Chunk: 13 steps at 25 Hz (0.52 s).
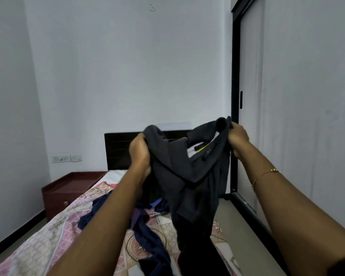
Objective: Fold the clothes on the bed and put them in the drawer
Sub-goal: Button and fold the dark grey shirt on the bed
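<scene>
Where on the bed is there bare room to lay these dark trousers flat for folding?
Bare bedspread lies on the left, between the bed's left edge and the navy clothes pile. A smaller bare strip sits near the headboard. The middle is crowded. Both hands, left and right, grip the trousers.

Both bare forearms reach up from the lower corners toward the middle of the frame. The left hand (140, 154), centre-left, has its fingers curled in a closed grip, knuckles up. The right hand (238, 139), centre-right and slightly higher, pinches likewise; a thin gold bracelet circles its wrist.
</scene>
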Tool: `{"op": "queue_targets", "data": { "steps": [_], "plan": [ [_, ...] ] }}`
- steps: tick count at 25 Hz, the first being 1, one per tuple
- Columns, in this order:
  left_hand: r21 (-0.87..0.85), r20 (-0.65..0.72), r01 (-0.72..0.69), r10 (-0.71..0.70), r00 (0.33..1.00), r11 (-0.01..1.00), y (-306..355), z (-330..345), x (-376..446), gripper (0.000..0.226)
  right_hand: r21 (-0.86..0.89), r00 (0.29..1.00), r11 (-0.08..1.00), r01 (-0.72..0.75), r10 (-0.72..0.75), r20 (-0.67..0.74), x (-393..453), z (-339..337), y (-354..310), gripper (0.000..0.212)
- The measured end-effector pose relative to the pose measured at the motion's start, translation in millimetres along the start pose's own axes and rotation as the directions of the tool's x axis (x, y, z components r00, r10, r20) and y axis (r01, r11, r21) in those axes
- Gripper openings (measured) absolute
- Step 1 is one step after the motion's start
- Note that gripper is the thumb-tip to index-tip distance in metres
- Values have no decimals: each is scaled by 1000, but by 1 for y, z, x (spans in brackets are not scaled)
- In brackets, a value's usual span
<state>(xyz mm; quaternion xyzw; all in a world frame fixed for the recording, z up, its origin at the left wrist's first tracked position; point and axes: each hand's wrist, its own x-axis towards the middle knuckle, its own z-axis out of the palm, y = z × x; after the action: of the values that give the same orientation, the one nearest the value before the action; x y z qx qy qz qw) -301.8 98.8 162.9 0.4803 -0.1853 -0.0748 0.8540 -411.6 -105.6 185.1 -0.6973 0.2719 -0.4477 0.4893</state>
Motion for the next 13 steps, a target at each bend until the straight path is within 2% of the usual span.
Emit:
{"op": "queue_targets", "data": {
  "steps": [1, 2, 4, 5, 6, 7, 9, 10, 11, 13],
  "plan": [
    [68, -3, -16, 16, 1000, 998, 6, -16, 8, 16, -48, 999, 999, 10, -12, -40, -1, -1, 9, 13],
    [239, 29, -76, 71, 997, 968, 13, -30, 12, 18, -43, 998, 999, 11, -14, -55, -6, -1, 13, 17],
    [614, 185, -212, 123, 975, 760, 22, -58, 14, 45, -79, 995, 997, 4, -12, -103, -16, 3, 21, 25],
    [715, 257, -238, 70, 964, 658, 23, -72, 15, 63, -112, 991, 994, -11, -4, -134, -17, 5, 26, 27],
    [767, 304, -215, -48, 951, 604, 24, -86, 13, 74, -129, 991, 991, -24, 6, -136, -19, 9, 32, 27],
    [798, 330, -159, -201, 922, 581, 23, -96, 11, 77, -95, 993, 994, -48, 36, -116, -21, 12, 36, 26],
    [836, 329, -29, -458, 826, 548, 24, -114, -1, 64, 16, 991, 993, -114, 115, -66, -21, 20, 45, 21],
    [827, 336, 0, -494, 802, 562, 21, -121, -2, 57, 72, 989, 988, -138, 142, -50, -20, 22, 47, 21],
    [790, 365, 3, -473, 802, 614, 18, -124, -4, 49, 128, 986, 980, -152, 159, -43, -21, 23, 48, 22],
    [658, 398, -38, -305, 865, 752, 16, -118, -9, 17, 255, 986, 956, -147, 162, -42, -22, 21, 48, 25]
  ]
}}
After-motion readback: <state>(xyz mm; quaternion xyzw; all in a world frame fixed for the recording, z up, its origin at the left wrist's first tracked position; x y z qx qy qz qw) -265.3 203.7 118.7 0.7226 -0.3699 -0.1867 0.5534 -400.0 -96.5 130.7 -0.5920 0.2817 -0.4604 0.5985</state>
